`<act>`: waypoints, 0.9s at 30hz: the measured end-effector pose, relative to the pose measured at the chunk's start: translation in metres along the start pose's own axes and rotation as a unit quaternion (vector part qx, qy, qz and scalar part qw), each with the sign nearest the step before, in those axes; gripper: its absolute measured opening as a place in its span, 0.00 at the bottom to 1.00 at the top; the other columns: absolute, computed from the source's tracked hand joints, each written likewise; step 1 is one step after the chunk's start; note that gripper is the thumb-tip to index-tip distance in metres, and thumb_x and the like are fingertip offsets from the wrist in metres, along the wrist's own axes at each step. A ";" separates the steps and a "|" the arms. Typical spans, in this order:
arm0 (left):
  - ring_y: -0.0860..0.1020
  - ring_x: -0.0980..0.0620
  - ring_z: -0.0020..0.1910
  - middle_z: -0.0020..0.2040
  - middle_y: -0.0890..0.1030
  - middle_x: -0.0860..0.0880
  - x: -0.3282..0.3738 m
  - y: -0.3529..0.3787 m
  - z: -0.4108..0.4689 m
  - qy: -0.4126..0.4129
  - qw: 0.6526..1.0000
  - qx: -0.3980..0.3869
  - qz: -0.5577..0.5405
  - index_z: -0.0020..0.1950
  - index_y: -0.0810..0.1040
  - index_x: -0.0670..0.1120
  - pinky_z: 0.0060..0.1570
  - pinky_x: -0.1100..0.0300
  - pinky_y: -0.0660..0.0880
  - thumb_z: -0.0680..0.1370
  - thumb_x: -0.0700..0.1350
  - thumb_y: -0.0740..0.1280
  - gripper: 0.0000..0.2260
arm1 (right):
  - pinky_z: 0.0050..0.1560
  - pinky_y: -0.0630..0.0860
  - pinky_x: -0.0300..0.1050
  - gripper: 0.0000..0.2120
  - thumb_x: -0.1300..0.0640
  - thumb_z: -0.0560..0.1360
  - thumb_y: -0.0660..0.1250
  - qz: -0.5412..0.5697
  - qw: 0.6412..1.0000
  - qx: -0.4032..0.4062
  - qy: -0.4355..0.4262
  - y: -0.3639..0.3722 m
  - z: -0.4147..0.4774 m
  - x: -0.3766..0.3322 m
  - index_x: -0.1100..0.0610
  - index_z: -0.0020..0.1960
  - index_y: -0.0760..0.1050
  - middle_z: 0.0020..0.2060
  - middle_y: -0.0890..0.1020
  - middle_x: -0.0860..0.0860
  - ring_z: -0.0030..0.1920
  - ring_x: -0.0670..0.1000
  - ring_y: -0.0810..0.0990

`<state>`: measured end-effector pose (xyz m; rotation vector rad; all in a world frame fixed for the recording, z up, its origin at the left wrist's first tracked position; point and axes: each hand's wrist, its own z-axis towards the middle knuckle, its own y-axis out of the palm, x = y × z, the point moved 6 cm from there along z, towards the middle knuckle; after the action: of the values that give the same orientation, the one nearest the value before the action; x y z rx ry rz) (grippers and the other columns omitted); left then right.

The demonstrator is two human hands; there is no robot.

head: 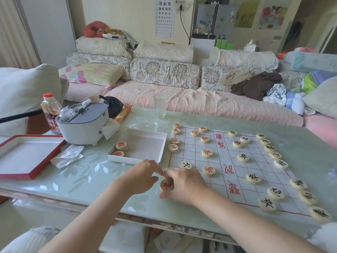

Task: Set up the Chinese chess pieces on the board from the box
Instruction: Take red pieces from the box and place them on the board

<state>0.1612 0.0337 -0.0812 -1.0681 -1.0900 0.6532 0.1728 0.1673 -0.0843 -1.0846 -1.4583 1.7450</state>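
Note:
A white paper chess board (233, 167) with red lines lies on the table, with several round wooden pieces on it, red-lettered on its left side and black-lettered on its right. The open white box (144, 143) beside the board holds two red-lettered pieces (121, 146). At the board's near left corner my right hand (184, 185) pinches a red-lettered piece (166, 185) between thumb and fingers. My left hand (144, 174) is right beside it, its fingertips reaching toward another piece that is mostly hidden under the hands.
The red-rimmed box lid (27, 156) lies at the table's left. A grey lidded pot (83, 125), a bottle (51, 112), crumpled tissue (67, 156) and a glass (160, 106) stand behind the box. A sofa with cushions lies beyond the table.

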 end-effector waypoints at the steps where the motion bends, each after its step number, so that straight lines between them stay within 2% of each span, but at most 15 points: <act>1: 0.72 0.58 0.54 0.56 0.76 0.56 -0.001 0.001 0.000 0.002 1.000 0.001 0.001 0.58 0.80 0.55 0.53 0.68 0.63 0.78 0.43 0.65 0.11 | 0.45 0.70 0.44 0.22 0.31 0.66 0.68 -0.006 1.000 0.003 -0.007 0.002 0.001 -0.001 0.47 0.43 0.67 0.46 0.80 0.45 0.49 0.51 0.79; 4: 0.70 0.58 0.48 0.55 0.77 0.54 0.001 0.003 0.002 0.010 1.000 0.009 -0.012 0.58 0.80 0.55 0.51 0.67 0.64 0.78 0.43 0.66 0.11 | 0.45 0.70 0.44 0.22 0.28 0.69 0.57 -0.019 1.000 0.013 -0.016 0.005 0.003 0.001 0.48 0.41 0.68 0.45 0.77 0.46 0.48 0.51 0.79; 6: 0.70 0.58 0.46 0.54 0.77 0.54 0.003 0.004 0.006 0.023 1.000 0.015 -0.012 0.57 0.80 0.54 0.50 0.67 0.65 0.77 0.45 0.67 0.10 | 0.41 0.69 0.44 0.19 0.35 0.74 0.58 0.011 0.998 0.066 -0.011 -0.006 0.005 0.008 0.49 0.41 0.74 0.42 0.77 0.46 0.44 0.52 0.79; 8: 0.72 0.57 0.47 0.54 0.77 0.55 0.006 0.006 0.009 0.026 1.000 0.014 -0.008 0.58 0.80 0.55 0.51 0.64 0.68 0.77 0.48 0.68 0.10 | 0.40 0.68 0.44 0.12 0.43 0.78 0.60 0.028 0.994 0.104 0.018 -0.019 0.010 0.024 0.49 0.44 0.76 0.45 0.77 0.46 0.44 0.52 0.79; 10: 0.73 0.56 0.52 0.55 0.75 0.56 0.010 0.008 0.011 0.020 1.000 0.001 0.003 0.60 0.79 0.56 0.54 0.59 0.72 0.75 0.53 0.69 0.14 | 0.43 0.69 0.45 0.07 0.48 0.79 0.60 0.018 0.995 0.078 0.058 -0.022 0.019 0.043 0.48 0.50 0.76 0.51 0.76 0.46 0.49 0.53 0.79; 13: 0.71 0.56 0.58 0.58 0.74 0.58 0.011 0.012 0.013 0.007 0.999 -0.032 0.016 0.62 0.77 0.56 0.57 0.58 0.71 0.73 0.56 0.70 0.18 | 0.52 0.72 0.48 0.14 0.47 0.77 0.61 -0.012 0.995 0.010 0.101 -0.012 0.031 0.065 0.46 0.61 0.73 0.61 0.74 0.47 0.58 0.54 0.78; 15: 0.71 0.55 0.59 0.59 0.73 0.57 0.010 0.013 0.015 0.000 0.999 -0.050 0.011 0.63 0.77 0.55 0.58 0.60 0.69 0.74 0.53 0.70 0.17 | 0.57 0.73 0.49 0.18 0.45 0.75 0.63 -0.007 0.993 -0.007 0.115 -0.008 0.036 0.070 0.45 0.63 0.73 0.62 0.74 0.47 0.61 0.53 0.77; 19: 0.70 0.54 0.61 0.61 0.72 0.56 0.012 0.013 0.018 -0.004 0.997 -0.072 0.025 0.65 0.76 0.54 0.60 0.60 0.68 0.75 0.50 0.70 0.17 | 0.56 0.74 0.48 0.16 0.48 0.73 0.65 -0.003 0.991 -0.006 0.133 -0.004 0.041 0.077 0.44 0.60 0.74 0.60 0.75 0.47 0.59 0.53 0.78; 22: 0.69 0.54 0.62 0.61 0.72 0.55 0.016 0.012 0.021 -0.011 0.995 -0.085 0.041 0.65 0.76 0.54 0.60 0.61 0.67 0.75 0.49 0.70 0.18 | 0.51 0.71 0.46 0.12 0.49 0.75 0.64 0.001 0.992 0.007 0.127 -0.004 0.044 0.080 0.44 0.58 0.74 0.59 0.77 0.47 0.59 0.53 0.77; 27: 0.72 0.57 0.50 0.58 0.76 0.55 0.034 -0.002 0.038 -0.033 0.998 -0.048 0.011 0.61 0.78 0.56 0.51 0.64 0.69 0.76 0.50 0.68 0.14 | 0.46 0.69 0.44 0.10 0.46 0.75 0.62 0.046 0.989 0.061 0.125 -0.028 0.032 0.094 0.45 0.55 0.74 0.55 0.77 0.46 0.54 0.51 0.77</act>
<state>0.1377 0.0754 -0.0632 -1.1491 -1.1768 0.6631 0.0985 0.2380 -0.0746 -1.2701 -1.1516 1.6676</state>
